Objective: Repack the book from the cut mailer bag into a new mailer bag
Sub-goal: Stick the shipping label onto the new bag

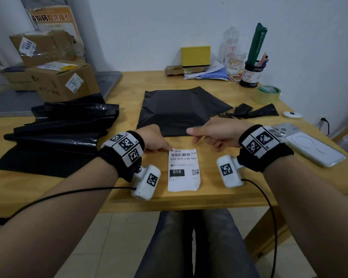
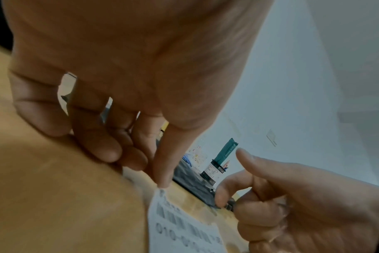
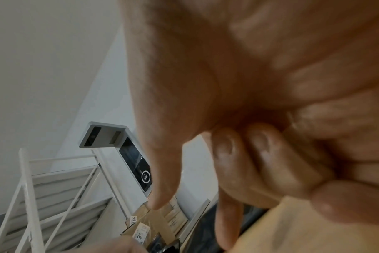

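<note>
Far left of the desk [image 1: 209,199] there's a pile of crumpled black plastic [image 1: 64,125], looks like the cut mailer bag, with taped cardboard boxes [image 1: 54,63] stacked behind it.

Moving in, the left hand [image 1: 155,140] sits at the top left corner of a white shipping label [image 1: 184,170] lying flat near the desk's front edge. In the left wrist view the index fingertip [image 2: 162,183] comes down right on that corner, with the other fingers curled under. Whether it's pinching the paper or just pressing on it, I can't tell.

Behind the label, dead centre, the new mailer bag [image 1: 181,109] lies flat with a rectangular bulge in it. The book itself isn't visible anywhere, so presumably that bulge is it, but the plastic hides whatever's inside.

The right hand [image 1: 215,133] hovers just above the label's top right corner, thumb and index finger stuck out with a gap between them, other fingers curled, holding nothing.

Further right: black plastic scraps [image 1: 255,112], a roll of green tape [image 1: 267,95], a pen holder [image 1: 251,75] at the back, and a phone [image 1: 309,144] in a clear case by the right wrist.
</note>
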Available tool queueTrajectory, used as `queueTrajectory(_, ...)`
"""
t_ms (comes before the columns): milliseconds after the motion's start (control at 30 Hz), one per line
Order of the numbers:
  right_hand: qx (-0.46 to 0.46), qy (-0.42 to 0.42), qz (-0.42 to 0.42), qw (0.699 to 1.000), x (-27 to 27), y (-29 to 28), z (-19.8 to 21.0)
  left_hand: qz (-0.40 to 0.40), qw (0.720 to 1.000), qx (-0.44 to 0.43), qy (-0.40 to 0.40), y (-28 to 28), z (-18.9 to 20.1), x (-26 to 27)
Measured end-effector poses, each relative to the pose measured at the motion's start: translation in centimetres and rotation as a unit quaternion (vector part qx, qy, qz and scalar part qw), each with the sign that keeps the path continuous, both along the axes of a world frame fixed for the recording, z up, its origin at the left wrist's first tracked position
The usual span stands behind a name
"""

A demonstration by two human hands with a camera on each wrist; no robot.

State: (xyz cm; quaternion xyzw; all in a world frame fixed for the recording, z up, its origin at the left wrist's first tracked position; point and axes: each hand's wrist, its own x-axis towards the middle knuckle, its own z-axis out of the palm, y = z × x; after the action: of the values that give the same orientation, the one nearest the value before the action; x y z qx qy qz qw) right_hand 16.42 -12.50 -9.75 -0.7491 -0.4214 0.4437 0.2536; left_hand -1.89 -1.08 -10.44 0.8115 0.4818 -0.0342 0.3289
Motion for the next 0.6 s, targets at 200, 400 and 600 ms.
queueTrajectory(200, -0.002, -0.016, 0.024, 1.0, 0.8, -0.3, -0.2, -0.029, 0.998, -0.046, -0.026, -0.3, 0.7, -0.2)
queueTrajectory(400, 0.015, 0.0, 0.016, 1.0, 0.9, -0.6, -0.1, -0.038, 0.995, -0.066, -0.066, -0.7, 1.9, -0.6)
queueTrajectory(600, -0.013, 0.006, 0.032, 0.999, 0.5, -1.2, 0.3, -0.045, 0.991, -0.103, -0.078, -0.5, 2.4, -1.4)
